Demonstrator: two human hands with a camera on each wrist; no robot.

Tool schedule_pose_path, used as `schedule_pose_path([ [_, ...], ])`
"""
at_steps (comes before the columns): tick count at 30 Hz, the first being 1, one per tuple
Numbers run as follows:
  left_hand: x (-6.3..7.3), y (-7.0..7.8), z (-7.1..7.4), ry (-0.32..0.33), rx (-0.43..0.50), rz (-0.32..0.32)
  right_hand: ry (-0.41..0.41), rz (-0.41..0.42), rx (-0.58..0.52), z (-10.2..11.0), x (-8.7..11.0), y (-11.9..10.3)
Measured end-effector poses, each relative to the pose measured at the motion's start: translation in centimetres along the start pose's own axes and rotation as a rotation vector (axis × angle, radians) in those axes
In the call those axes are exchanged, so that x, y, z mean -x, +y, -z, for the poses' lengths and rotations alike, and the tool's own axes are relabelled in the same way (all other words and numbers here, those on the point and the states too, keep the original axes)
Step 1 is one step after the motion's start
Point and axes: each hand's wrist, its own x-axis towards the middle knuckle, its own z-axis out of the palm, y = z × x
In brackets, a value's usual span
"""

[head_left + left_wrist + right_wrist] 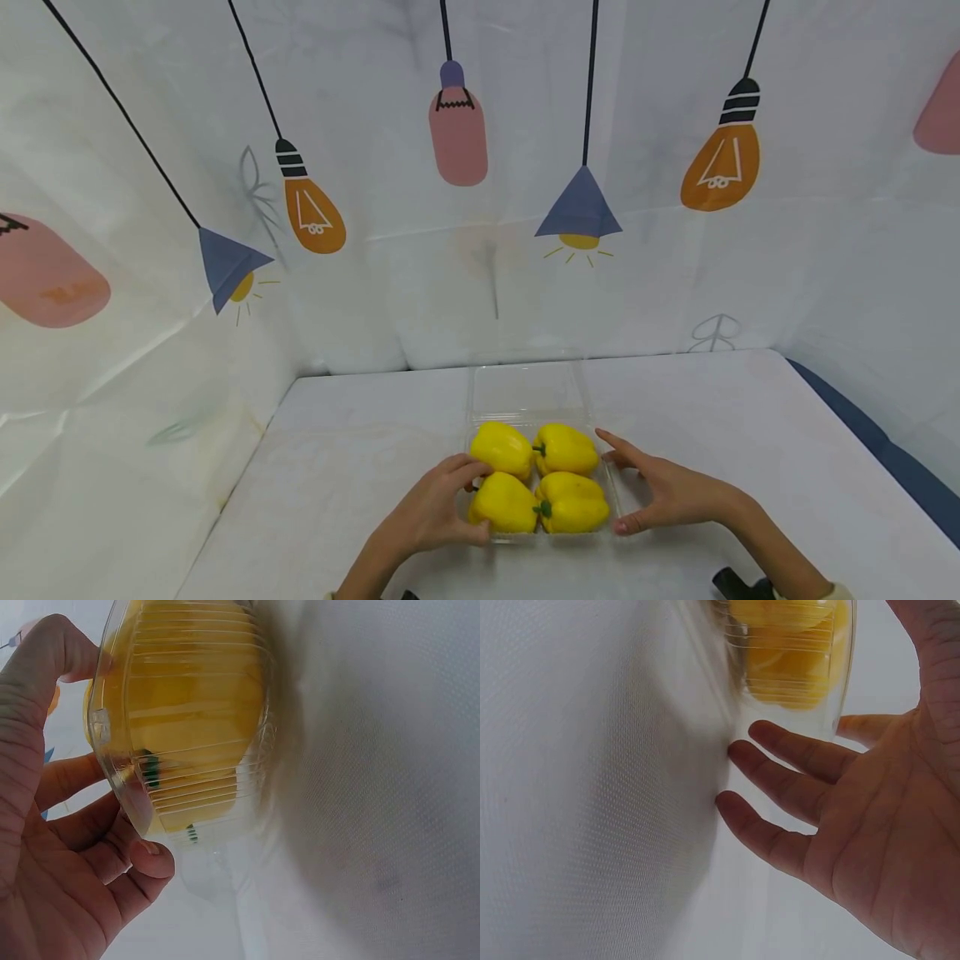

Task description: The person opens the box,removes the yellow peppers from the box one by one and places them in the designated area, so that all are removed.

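Four-lobed yellow bell peppers [501, 448], several of them with green stems, sit in a clear plastic clamshell container [513, 537] on the white table. Its transparent lid [525, 390] lies folded back behind them. At the container's left side, my left hand [435, 508] has its thumb and index finger at the rim, the other fingers loosely bent. My right hand [675, 492] is beside the right side, fingers spread and thumb apart. In the right wrist view, its palm [885, 825] faces the container, with nothing held.
A white cloth backdrop printed with hanging lamps [579, 204] and bulbs stands behind and beside the table [360, 433]. Dark blue material [862, 417] shows past the table's right edge. A black device [738, 583] is near the right wrist.
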Motion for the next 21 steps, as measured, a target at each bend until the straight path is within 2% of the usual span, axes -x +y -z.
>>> schedule_pose_path([
  [11,0.0,-0.31,0.0,0.013,0.032,-0.01,0.005,0.004,0.005,-0.11,-0.1,-0.01],
  [15,0.14,-0.29,-0.15,0.002,0.037,0.015,0.0,0.007,-0.008,-0.15,-0.14,-0.04],
  [18,0.21,0.01,-0.22,-0.029,-0.007,0.065,-0.003,0.005,-0.007,-0.18,-0.16,-0.03],
  [21,0.18,0.46,-0.14,-0.057,-0.088,0.09,0.001,0.002,0.001,-0.22,-0.15,0.0],
])
